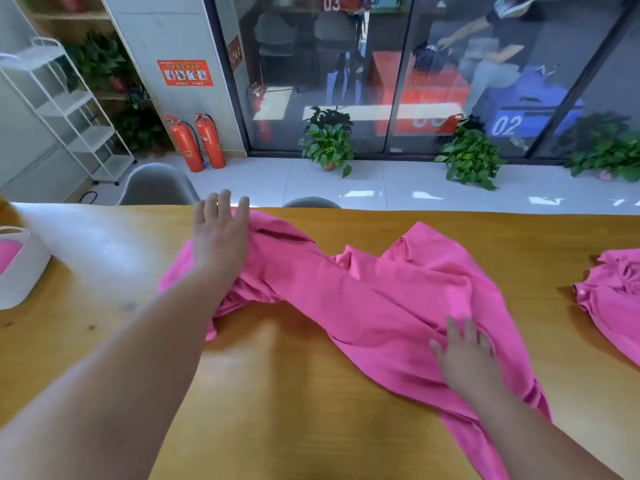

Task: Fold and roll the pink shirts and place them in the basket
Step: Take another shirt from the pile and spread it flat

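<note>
A pink shirt [363, 299] lies rumpled across the middle of the wooden table [277, 393]. My left hand [220, 233] rests flat with straight fingers on the shirt's far left part, near the table's far edge. On the shirt's near right part my right hand [467, 355] presses down with fingers spread. Another crumpled pink shirt [613, 299] sits at the right edge of the view. A white basket [24, 268] stands at the far left, with pink cloth [7, 252] showing inside it.
Two grey chairs [157, 187] stand behind the table's far edge. Beyond them are fire extinguishers [197, 142], a white shelf rack [69, 109], potted plants [329, 140] and glass doors. Bare wood lies between the basket and the shirt.
</note>
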Demonstrator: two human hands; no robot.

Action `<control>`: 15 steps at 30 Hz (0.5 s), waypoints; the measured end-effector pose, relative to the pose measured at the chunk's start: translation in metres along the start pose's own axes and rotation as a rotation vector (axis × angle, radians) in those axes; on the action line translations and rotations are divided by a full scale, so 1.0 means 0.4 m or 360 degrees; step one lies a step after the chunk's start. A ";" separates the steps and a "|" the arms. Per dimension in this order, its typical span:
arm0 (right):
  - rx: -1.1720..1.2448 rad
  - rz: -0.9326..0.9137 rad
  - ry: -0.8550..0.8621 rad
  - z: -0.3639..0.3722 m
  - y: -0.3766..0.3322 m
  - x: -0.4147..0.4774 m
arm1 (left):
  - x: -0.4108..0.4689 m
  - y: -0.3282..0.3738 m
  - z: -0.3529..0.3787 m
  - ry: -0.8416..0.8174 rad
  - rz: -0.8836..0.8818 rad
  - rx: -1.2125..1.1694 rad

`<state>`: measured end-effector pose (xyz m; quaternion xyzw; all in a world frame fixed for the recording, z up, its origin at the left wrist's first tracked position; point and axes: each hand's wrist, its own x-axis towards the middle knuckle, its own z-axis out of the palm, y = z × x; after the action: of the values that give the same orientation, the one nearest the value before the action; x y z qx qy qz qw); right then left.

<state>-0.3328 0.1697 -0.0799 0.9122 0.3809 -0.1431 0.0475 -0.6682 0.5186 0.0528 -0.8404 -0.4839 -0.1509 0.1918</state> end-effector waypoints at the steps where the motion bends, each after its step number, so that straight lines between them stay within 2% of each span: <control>1: -0.0025 -0.0021 0.0065 0.014 -0.007 0.000 | -0.038 0.035 0.016 -0.0070 0.0185 -0.0061; 4: -0.0027 -0.0144 -0.0037 0.034 -0.047 -0.040 | -0.208 0.170 0.091 -0.0322 0.0601 -0.0391; 6: -0.0051 -0.0208 -0.0127 0.060 -0.048 -0.057 | -0.328 0.246 0.134 -0.0715 0.0599 -0.0483; 8: -0.0096 -0.0249 -0.0188 0.073 -0.036 -0.068 | -0.416 0.291 0.167 -0.0972 0.0510 -0.0427; 10: -0.0128 -0.0259 -0.0170 0.072 -0.023 -0.070 | -0.452 0.316 0.167 -0.1032 0.0481 -0.0393; 13: -0.0155 -0.0201 -0.0107 0.044 -0.017 -0.057 | -0.427 0.325 0.131 -0.0970 0.0550 -0.0303; 15: -0.0134 -0.0173 -0.0030 0.029 -0.014 -0.043 | -0.412 0.323 0.129 -0.0966 0.0484 -0.0251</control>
<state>-0.3508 0.1596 -0.0856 0.8860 0.4351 -0.1378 0.0816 -0.6322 0.3592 -0.0879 -0.9217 -0.3750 0.0993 -0.0061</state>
